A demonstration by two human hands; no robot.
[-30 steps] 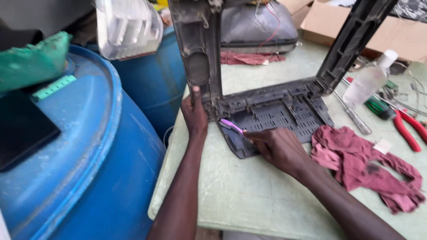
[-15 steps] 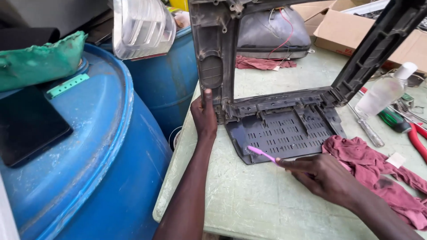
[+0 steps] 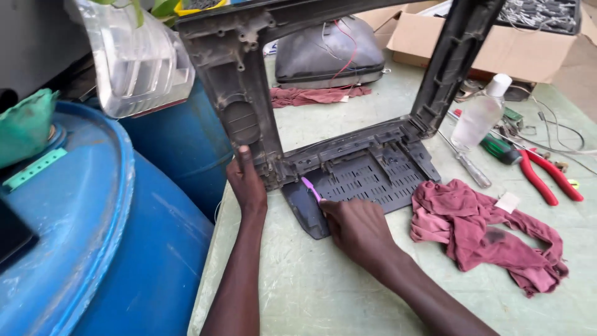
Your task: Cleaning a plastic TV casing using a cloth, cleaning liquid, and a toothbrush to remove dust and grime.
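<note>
A dark grey plastic television frame (image 3: 348, 171) stands upright on the pale green table (image 3: 311, 286), its slotted base lying flat toward me. My left hand (image 3: 247, 180) grips the frame's left upright near the lower corner. My right hand (image 3: 357, 227) rests on the front of the slotted base and holds a thin pink tool (image 3: 311, 189), its tip pointing up-left toward that corner.
A maroon rag (image 3: 485, 233) lies to the right. Beyond it are red-handled pliers (image 3: 547, 177), a screwdriver (image 3: 466, 165) and a clear bottle (image 3: 479, 115). A picture tube (image 3: 329, 53) and cardboard box (image 3: 497, 43) sit at the back. Blue drums (image 3: 93, 236) stand left.
My right hand has brought the pink tool left and up, from the front of the slotted base toward the frame's lower left corner. My left hand keeps its grip on the upright.
</note>
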